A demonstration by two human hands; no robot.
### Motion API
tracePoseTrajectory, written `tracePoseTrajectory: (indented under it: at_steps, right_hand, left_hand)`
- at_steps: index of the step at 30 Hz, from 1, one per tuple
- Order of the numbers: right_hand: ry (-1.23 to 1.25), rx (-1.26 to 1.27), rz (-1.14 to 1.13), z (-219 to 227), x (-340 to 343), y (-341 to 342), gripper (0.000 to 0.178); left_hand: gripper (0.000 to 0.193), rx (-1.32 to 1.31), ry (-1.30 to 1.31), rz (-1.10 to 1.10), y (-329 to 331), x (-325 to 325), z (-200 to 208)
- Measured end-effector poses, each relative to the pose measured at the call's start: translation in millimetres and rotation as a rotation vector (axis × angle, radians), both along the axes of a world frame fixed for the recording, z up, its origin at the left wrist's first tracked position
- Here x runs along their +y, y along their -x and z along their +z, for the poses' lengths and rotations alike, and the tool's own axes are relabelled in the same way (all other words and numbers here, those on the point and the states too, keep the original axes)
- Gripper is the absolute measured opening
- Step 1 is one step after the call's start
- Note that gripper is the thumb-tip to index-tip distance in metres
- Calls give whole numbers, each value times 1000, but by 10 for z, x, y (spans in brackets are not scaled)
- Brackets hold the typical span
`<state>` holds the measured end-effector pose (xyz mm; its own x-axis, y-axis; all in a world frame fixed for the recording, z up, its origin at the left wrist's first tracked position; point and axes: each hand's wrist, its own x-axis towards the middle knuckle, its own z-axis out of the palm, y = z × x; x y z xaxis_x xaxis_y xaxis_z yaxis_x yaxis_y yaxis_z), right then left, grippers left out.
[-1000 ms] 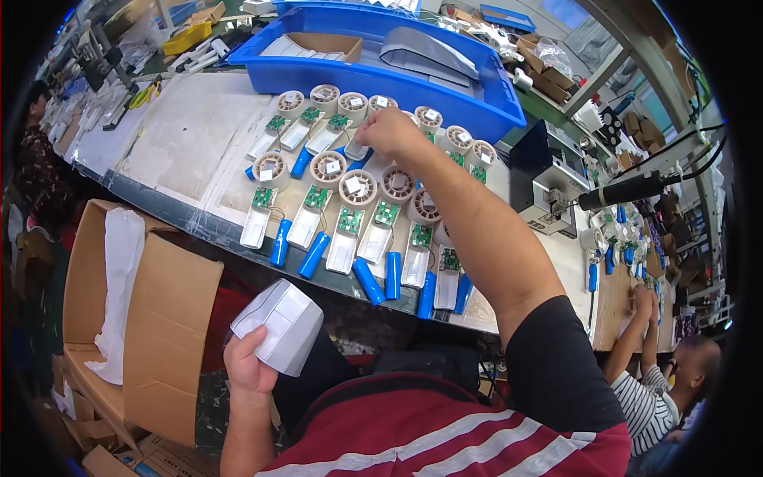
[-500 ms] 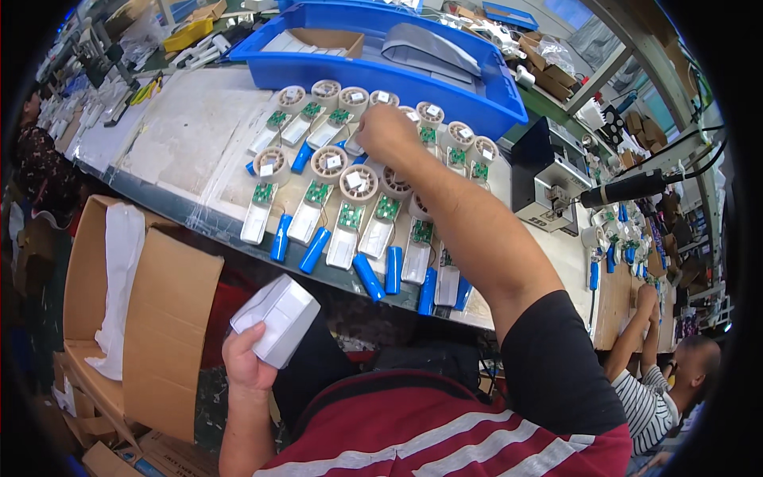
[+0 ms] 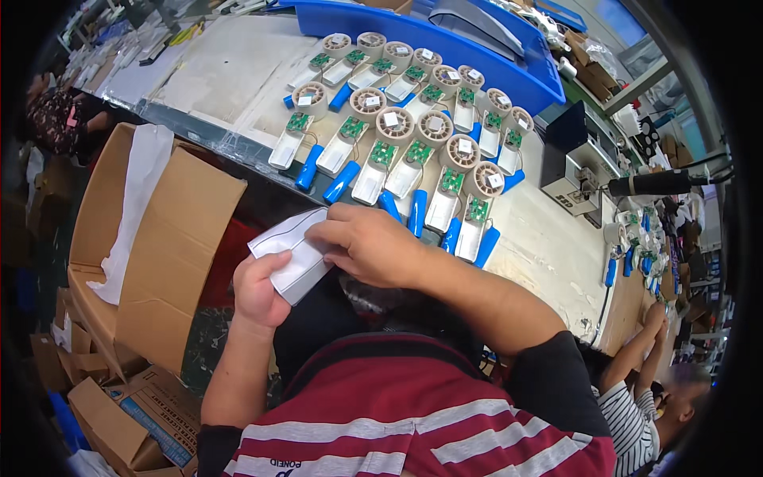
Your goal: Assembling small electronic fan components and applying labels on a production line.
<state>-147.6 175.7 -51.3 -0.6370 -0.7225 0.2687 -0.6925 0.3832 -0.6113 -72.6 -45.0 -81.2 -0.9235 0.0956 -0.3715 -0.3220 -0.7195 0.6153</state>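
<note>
Clamps a white stack (image 3: 284,229) in the left hand (image 3: 261,292), with thumb pressed on the upper face and fingers mostly hidden beneath; holds it tilted above the lap, just off the near edge of the tabletop (image 3: 230,71); lays the right hand (image 3: 372,245) against the stack's right side, with bent fingers touching the upper face; cannot tell the closure of those fingertips, nor anything pinched between them.

On the tabletop beyond, two slanting rows of round fan units (image 3: 395,123), many topped with a small white square (image 3: 465,146); alongside them, white shells (image 3: 371,183) carrying green circuit boards (image 3: 384,153); among these, blue cylinders (image 3: 418,213) lying at various angles, several near the tabletop's edge; behind the rows, a long blue bin (image 3: 548,79) with a grey folded sheet (image 3: 481,25) inside; to the right, a dark-cased device (image 3: 584,143), with a black tool (image 3: 652,184) just beside; farther right, a person in a striped top (image 3: 628,417), with raised hands; at left, an open cardboard box (image 3: 179,254) with a white liner (image 3: 137,207); past it, a person in dark patterned clothing (image 3: 56,118).
</note>
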Motion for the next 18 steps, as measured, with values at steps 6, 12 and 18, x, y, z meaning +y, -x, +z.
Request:
tracePoseTrajectory:
  at_steps: [6, 12, 18]
  right_hand:
    - [30, 70, -47, 47, 77, -140, 30]
    - [115, 174, -83, 7, 173, -226, 23]
    - [196, 54, -461, 562, 558, 488, 9]
  left_hand:
    - [62, 75, -44, -64, 2, 28, 32]
    - [66, 33, -129, -115, 24, -51, -40]
    - [64, -39, -65, -16, -8, -150, -150]
